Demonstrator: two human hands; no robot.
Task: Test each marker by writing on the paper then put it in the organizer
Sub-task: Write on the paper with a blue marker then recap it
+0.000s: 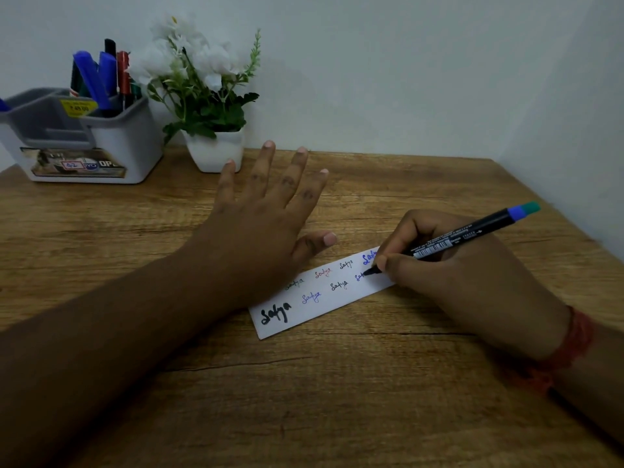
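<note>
The right hand (449, 265) pinches one black-barrelled marker with a blue-green end (472, 236), tip on the right end of the single white paper strip (324, 298), its barrel slanting up and away to the right. The left hand (260, 214) lies flat, fingers spread, pinning the strip's left part to the wooden table (304, 400). The one grey-and-white plastic organizer (111, 140), holding about five markers, stands far left at the wall, nearer the left hand.

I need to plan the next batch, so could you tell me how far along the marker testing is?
Mostly done, it seems: several markers already stand in the organizer, and the paper carries about eight written words. In hand: the right hand holds a marker with its tip on the paper, while the left hand lies flat on it. Left: putting this marker in the organizer; no other loose markers show.
</note>
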